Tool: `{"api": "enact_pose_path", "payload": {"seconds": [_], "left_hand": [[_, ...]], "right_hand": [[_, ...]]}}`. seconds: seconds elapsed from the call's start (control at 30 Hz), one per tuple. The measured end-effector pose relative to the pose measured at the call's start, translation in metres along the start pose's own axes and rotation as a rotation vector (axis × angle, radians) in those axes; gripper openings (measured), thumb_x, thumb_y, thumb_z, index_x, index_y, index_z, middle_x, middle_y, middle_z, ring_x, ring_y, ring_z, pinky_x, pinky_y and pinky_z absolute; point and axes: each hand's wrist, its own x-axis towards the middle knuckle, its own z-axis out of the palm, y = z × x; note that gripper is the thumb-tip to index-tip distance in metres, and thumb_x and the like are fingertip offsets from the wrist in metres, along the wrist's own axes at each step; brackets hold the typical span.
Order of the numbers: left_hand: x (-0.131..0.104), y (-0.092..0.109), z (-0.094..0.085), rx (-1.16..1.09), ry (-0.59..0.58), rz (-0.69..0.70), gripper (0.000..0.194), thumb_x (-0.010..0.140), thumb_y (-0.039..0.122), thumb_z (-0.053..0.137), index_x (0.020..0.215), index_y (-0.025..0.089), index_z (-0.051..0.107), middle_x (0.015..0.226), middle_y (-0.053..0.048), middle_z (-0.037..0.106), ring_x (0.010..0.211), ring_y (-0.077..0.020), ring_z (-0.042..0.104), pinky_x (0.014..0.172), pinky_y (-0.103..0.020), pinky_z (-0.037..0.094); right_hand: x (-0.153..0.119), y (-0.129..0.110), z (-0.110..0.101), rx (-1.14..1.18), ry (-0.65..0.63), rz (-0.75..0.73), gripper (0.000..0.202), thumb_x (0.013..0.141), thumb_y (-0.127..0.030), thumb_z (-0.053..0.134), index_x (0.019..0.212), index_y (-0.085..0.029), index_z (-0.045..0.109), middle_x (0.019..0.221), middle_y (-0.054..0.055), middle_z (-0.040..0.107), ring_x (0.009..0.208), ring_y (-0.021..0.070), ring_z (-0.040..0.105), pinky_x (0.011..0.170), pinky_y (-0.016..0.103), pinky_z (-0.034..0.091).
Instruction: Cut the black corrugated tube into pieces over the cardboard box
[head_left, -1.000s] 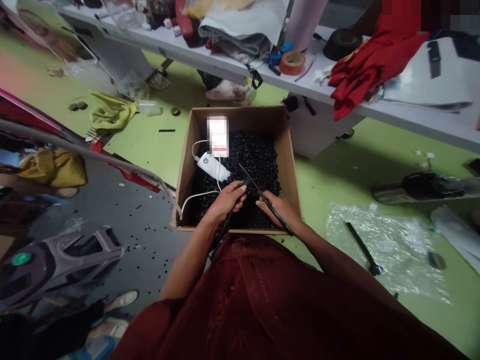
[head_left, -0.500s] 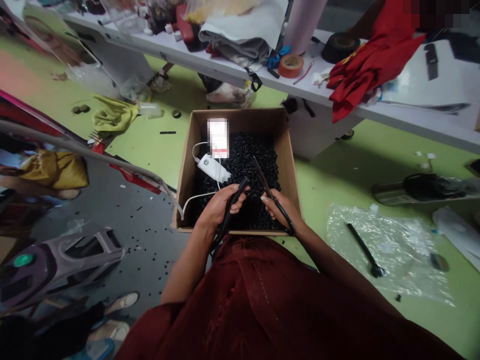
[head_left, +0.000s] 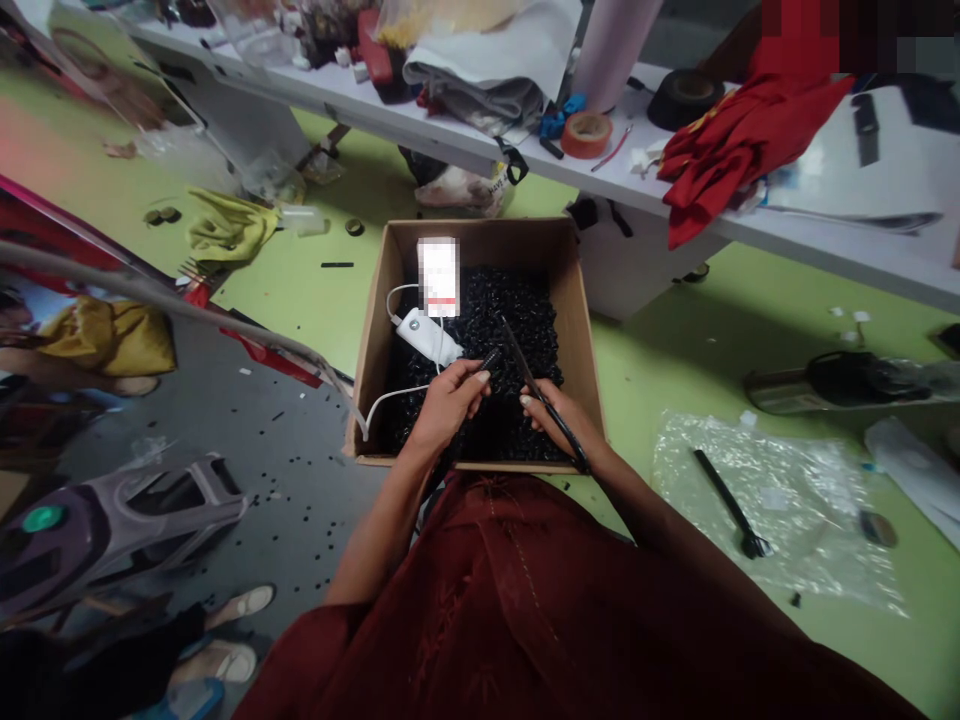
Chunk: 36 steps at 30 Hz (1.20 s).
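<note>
A cardboard box (head_left: pixel 592 370) stands right in front of me, with many small black pieces (head_left: pixel 517 290) inside. Over its near part, my left hand (head_left: pixel 452 400) is closed round a black ribbed strip (head_left: pixel 489 360), whose end sticks out past the fingers. My right hand (head_left: pixel 559 412) grips black scissors (head_left: pixel 551 405), their blades pointing up and left over the pieces. A gap separates the blades from the strip. On the left side of the box lie a white device (head_left: pixel 427 335) with a white cable and a blurred white rectangle (head_left: pixel 439 275).
A cluttered white table (head_left: pixel 480 140) runs behind the box, bearing orange tape (head_left: pixel 586 134) and red cloth (head_left: pixel 750 150). Right are clear plastic (head_left: pixel 840 500) and a flask (head_left: pixel 817 380); left, a purple-grey stool (head_left: pixel 172 500) and a person's feet (head_left: pixel 225 655).
My left hand has turned over the strip, and less of the strip shows now. The scissors in my right hand have shifted slightly to the left at the tip.
</note>
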Motion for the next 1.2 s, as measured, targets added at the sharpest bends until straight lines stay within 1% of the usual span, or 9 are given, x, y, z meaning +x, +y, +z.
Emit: {"api": "enact_pose_path", "payload": {"seconds": [0.07,0.17,0.2,0.27,0.4,0.6,0.73,0.97,1.2], "left_hand": [[-0.002,0.004,0.002,0.228,0.070,0.097,0.024,0.082,0.032,0.058,0.100,0.018,0.061,0.073,0.001,0.060,0.055,-0.0076,0.047,0.053,-0.020,0.037],[-0.005,0.012,0.004,0.543,0.150,0.223,0.023,0.085,0.029,0.055,0.103,0.018,0.064,0.088,-0.003,0.067,0.076,-0.0135,0.058,0.072,-0.024,0.043],[-0.005,0.013,0.004,0.616,0.167,0.244,0.023,0.086,0.029,0.054,0.103,0.018,0.065,0.092,-0.005,0.068,0.082,-0.0151,0.059,0.076,-0.025,0.042],[-0.004,0.014,0.004,0.702,0.187,0.251,0.025,0.088,0.029,0.051,0.105,0.017,0.064,0.095,-0.006,0.069,0.084,-0.0166,0.060,0.079,-0.026,0.042],[0.000,0.010,0.004,0.753,0.210,0.252,0.029,0.091,0.031,0.046,0.110,0.015,0.063,0.097,-0.009,0.069,0.084,-0.0175,0.061,0.079,-0.026,0.042],[0.002,0.003,0.004,0.853,0.234,0.274,0.030,0.093,0.030,0.043,0.113,0.016,0.060,0.105,-0.011,0.068,0.095,-0.0202,0.062,0.087,-0.028,0.043],[0.001,0.000,0.007,0.913,0.210,0.289,0.032,0.093,0.029,0.042,0.117,0.015,0.058,0.109,-0.014,0.067,0.100,-0.0220,0.062,0.089,-0.031,0.043],[0.003,-0.003,0.010,0.978,0.182,0.277,0.033,0.093,0.027,0.041,0.120,0.016,0.056,0.116,-0.014,0.065,0.104,-0.0223,0.062,0.091,-0.032,0.044],[0.004,-0.005,0.011,0.977,0.121,0.263,0.035,0.094,0.027,0.040,0.122,0.014,0.055,0.118,-0.016,0.064,0.107,-0.0235,0.061,0.093,-0.034,0.043]], "right_hand": [[0.000,-0.001,0.000,0.003,-0.018,0.007,0.035,0.089,-0.048,0.045,0.111,-0.022,0.053,0.082,0.002,0.066,0.065,0.0155,0.062,0.069,0.030,0.049],[0.001,0.001,0.001,0.038,-0.019,-0.028,0.037,0.090,-0.049,0.044,0.114,-0.022,0.051,0.088,0.004,0.067,0.075,0.0176,0.065,0.075,0.032,0.050],[0.001,0.003,0.002,0.054,-0.015,-0.051,0.038,0.091,-0.049,0.043,0.117,-0.022,0.050,0.093,0.005,0.067,0.080,0.0183,0.065,0.078,0.033,0.050],[0.002,0.007,0.003,0.078,-0.010,-0.082,0.041,0.091,-0.050,0.042,0.121,-0.023,0.047,0.100,0.006,0.066,0.089,0.0195,0.065,0.082,0.035,0.050],[0.002,0.009,0.003,0.086,-0.029,-0.069,0.043,0.090,-0.051,0.044,0.123,-0.023,0.046,0.106,0.007,0.064,0.093,0.0202,0.064,0.085,0.037,0.049],[-0.001,-0.001,0.002,0.043,-0.098,-0.120,0.040,0.088,-0.045,0.049,0.121,-0.022,0.048,0.106,0.006,0.067,0.093,0.0204,0.064,0.084,0.035,0.048],[-0.001,-0.002,0.003,0.039,-0.119,-0.130,0.042,0.087,-0.044,0.049,0.122,-0.021,0.047,0.106,0.007,0.067,0.094,0.0211,0.063,0.084,0.035,0.048],[-0.001,-0.005,0.002,-0.002,-0.136,-0.135,0.040,0.088,-0.045,0.048,0.121,-0.022,0.048,0.103,0.005,0.067,0.090,0.0202,0.063,0.080,0.033,0.047],[0.001,-0.004,0.004,0.018,-0.140,-0.117,0.042,0.088,-0.048,0.047,0.120,-0.021,0.048,0.097,0.005,0.065,0.086,0.0192,0.063,0.078,0.033,0.048]]}}
